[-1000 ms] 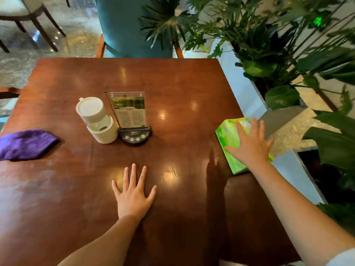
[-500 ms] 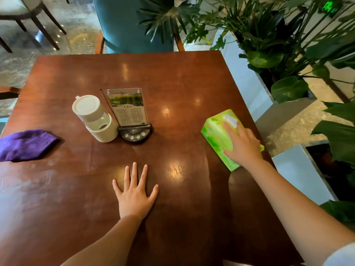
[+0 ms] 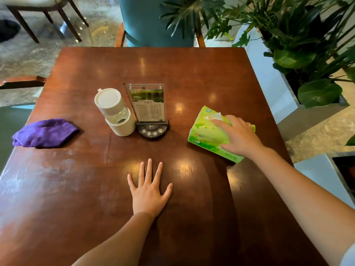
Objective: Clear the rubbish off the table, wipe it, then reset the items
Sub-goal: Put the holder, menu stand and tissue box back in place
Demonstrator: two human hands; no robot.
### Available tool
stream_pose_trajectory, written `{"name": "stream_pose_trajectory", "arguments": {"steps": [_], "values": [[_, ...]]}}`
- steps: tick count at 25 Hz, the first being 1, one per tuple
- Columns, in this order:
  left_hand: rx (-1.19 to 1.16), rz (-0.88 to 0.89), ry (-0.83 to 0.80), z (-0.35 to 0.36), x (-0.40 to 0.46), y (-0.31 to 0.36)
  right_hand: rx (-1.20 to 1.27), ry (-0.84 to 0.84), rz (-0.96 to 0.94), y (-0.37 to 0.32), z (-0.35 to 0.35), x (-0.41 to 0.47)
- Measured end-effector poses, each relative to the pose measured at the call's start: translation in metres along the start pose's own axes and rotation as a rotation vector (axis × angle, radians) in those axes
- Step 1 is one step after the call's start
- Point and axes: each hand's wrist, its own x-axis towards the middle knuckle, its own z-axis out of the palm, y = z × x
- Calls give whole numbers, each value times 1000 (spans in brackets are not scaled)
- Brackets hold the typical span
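The right hand (image 3: 238, 137) is gripping a green plastic-wrapped tissue pack (image 3: 208, 134), fingers curled over its top, near the right edge of the glossy brown wooden table (image 3: 76, 189). The pack's long axis is running from far-left to near-right. Its red printing is too small to read. The left hand (image 3: 148, 191) is resting flat, fingers spread.

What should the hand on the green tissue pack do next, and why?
Probably slide the tissue pack further inward, beside the menu stand. The right hand grips it, it sits askew near the table edge, apart from the other grouped items.
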Motion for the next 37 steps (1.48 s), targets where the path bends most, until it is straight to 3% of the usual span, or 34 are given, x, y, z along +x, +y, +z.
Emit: {"name": "stream_pose_trajectory", "arguments": {"steps": [4, 8, 12, 23, 30, 33, 37], "values": [[14, 2, 13, 1, -1, 0, -16, 13, -217, -10, -6, 36], [25, 7, 21, 1, -1, -1, -82, -83, -296, -21, -4, 62], [22, 6, 21, 1, 0, -1, -175, -4, -272, -27, -2, 60], [17, 4, 11, 2, 1, -1, -206, -41, -262, -31, 9, 61], [10, 26, 20, 2, 0, -2, -310, 35, -207, -40, 3, 55], [7, 21, -39, -2, -1, -2, -235, 111, -129, -50, -2, 32], [28, 10, -324, -23, 6, 1, -43, 179, 1, -75, -4, -17]]}}
